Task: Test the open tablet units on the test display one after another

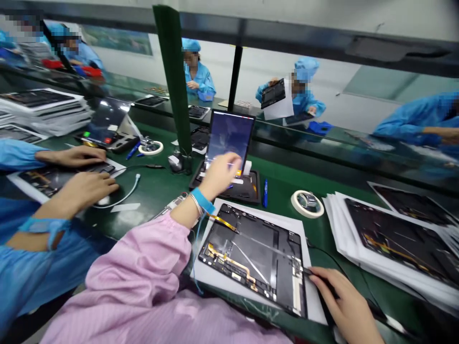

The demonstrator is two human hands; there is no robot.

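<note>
An opened tablet back (256,255) with orange flex cables lies on a white sheet in front of me. My right hand (342,301) grips a thin black tool whose tip touches the tablet's right edge. My left hand (219,174), in a pink sleeve with a blue wrist strap, reaches forward with curled fingers to the lit screen (229,138) standing upright in a black fixture (247,188). Whether it grips anything is blurred.
A co-worker's two hands (77,172) in blue sleeves work on a board at left. A tape roll (307,203) and blue pen (265,192) lie on the green bench. Stacked tablet trays (398,239) sit at right; a green post (175,81) rises ahead.
</note>
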